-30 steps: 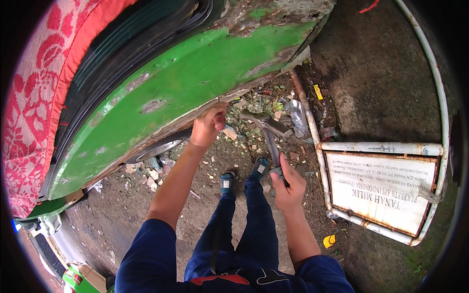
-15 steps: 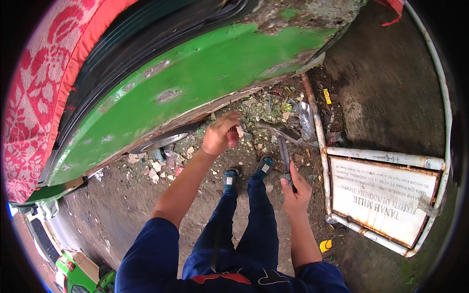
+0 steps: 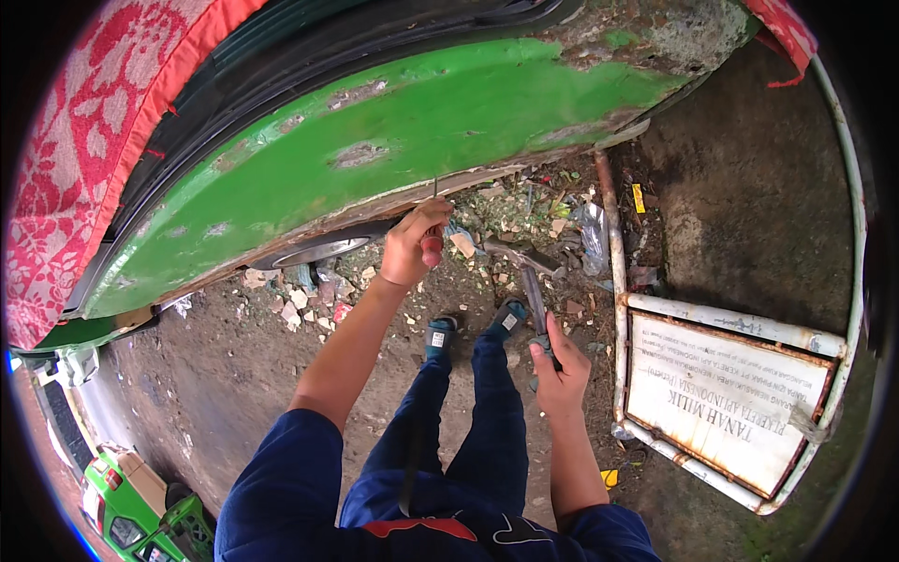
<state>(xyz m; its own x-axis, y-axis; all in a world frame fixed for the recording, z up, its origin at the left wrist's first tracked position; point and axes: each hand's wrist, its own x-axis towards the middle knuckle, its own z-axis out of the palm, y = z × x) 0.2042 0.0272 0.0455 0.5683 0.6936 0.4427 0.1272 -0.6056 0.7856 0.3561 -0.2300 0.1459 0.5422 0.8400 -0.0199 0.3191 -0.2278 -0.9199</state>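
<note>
My left hand (image 3: 409, 242) is closed round a screwdriver (image 3: 432, 251) with a rounded red handle. Its thin shaft points away from me, and the tip overlaps the lower edge of the green car body (image 3: 487, 112); whether it touches, I cannot tell. In my right hand (image 3: 562, 370) is a hammer (image 3: 534, 295), gripped low on its dark handle. The hammer's metal head (image 3: 524, 255) is to the right of the screwdriver's butt, apart from it. Bare, scraped patches (image 3: 359, 155) mark the green paint.
Broken tile and litter (image 3: 468, 234) lie on the ground below the car, beside a wheel (image 3: 323, 248). On the right stands a rusty white pipe frame with a sign (image 3: 721, 393). A red patterned cloth (image 3: 94, 140) hangs at upper left. A green vehicle (image 3: 140, 506) is at lower left.
The view has shifted, so the car sits further right in the picture. My left hand has come nearer the car's lower edge with the screwdriver. The hammer is still in my right hand.
</note>
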